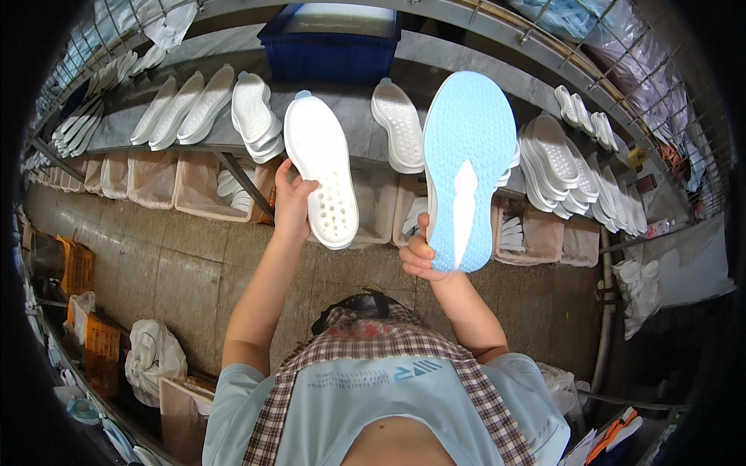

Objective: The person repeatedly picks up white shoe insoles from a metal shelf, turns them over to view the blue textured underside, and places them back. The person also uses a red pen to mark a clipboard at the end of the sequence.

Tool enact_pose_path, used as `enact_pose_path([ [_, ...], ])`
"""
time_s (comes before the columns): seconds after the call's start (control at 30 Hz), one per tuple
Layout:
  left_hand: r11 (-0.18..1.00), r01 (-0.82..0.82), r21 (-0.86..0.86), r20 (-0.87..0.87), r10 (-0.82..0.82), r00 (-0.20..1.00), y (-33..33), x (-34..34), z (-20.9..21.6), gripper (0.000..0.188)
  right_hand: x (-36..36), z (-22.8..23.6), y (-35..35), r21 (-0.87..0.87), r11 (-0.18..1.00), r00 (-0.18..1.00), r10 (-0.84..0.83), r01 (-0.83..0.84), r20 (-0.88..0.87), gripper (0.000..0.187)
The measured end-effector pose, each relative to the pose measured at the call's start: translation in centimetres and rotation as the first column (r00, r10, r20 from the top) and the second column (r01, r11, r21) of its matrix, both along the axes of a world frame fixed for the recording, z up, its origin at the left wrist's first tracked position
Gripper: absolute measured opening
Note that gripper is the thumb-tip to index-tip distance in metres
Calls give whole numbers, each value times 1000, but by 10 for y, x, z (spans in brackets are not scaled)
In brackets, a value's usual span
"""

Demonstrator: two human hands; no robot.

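My left hand point(293, 203) grips a white shoe sole point(320, 159) by its left edge. The sole's hollow inner side faces up, with rows of small round dimples toward the near end and a light-blue tab at the far end. My right hand point(420, 252) is closed around the near end of a second shoe sole point(480, 124). This one shows a textured light-blue underside with a white pointed patch. Both soles are held up above the front edge of the grey bench point(353, 116). A single white sole point(398, 124) lies on the bench between them.
Stacked white soles point(553, 155) stand on the right of the bench, with more soles point(206, 105) on the left. A blue bin point(330, 46) sits at the back. Lined crates point(151, 180) stand below the bench. Wire mesh point(513, 27) rises behind.
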State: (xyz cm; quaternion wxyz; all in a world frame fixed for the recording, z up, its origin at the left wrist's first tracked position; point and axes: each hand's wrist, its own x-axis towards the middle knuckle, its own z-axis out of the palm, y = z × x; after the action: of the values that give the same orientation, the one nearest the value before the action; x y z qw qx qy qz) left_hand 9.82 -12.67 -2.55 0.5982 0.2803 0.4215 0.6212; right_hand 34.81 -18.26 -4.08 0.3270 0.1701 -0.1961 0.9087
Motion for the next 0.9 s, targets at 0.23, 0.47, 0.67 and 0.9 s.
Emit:
enact_pose_path([
  [0.23, 998, -53, 22, 51, 52, 997, -21, -7, 6, 71, -13, 12, -3, -86, 996, 1000, -15, 13, -27, 54],
  [0.47, 996, -77, 33, 41, 76, 996, -37, -16, 5, 67, -25, 19, -9, -210, 977, 998, -54, 44, -44, 50],
  [0.67, 998, -65, 20, 55, 64, 996, -48, -22, 3, 64, -32, 22, -10, -251, 966, 996, -75, 62, -42, 47],
  [0.9, 997, -68, 27, 60, 67, 996, -54, -27, 5, 64, -40, 24, -8, -330, 941, 994, -98, 75, -53, 41],
])
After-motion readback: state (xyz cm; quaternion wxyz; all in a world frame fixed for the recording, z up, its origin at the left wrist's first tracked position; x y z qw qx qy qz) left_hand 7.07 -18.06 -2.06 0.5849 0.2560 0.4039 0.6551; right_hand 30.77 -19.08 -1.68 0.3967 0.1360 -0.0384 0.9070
